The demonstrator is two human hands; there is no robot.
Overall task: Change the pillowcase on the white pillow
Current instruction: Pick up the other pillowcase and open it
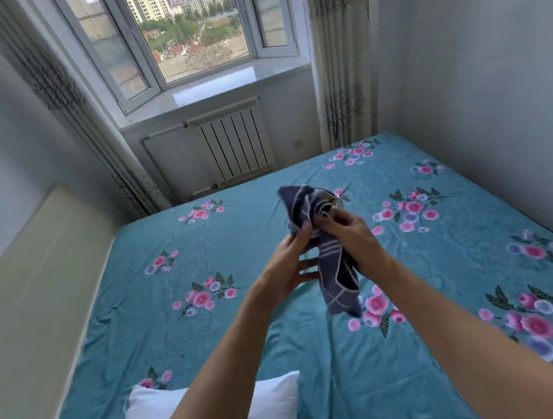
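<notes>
Navy cloth with thin pale stripes crossing into a loose check, that's the pillowcase [335, 264], and right now it's all bunched up in mid-air above the middle of the bed, not touching the sheet. The top part is scrunched into a wad with folds going every which way, and a longer tail of it hangs straight down below the hands, showing a band of three or four close white lines and a diagonal pale line near the bottom corner.

The left hand [288, 264] is clamped on the near side of the wad, thumb pressed on top of the fabric, fingers curled under. The right hand [350, 235] is pinching the bundle from the other side, fingers closed on the cloth just beside the left thumb. Both forearms are bare and stretched out over the bed.

The white pillow [274, 413] sits bare at the near end of the bed, partly hidden behind the left forearm, plain white with no cover on it that I can see. It lies well apart from the navy cloth, on the teal sheet [253, 232] printed with pink and purple flower sprigs. A window [199, 25] stands open on the far wall.
</notes>
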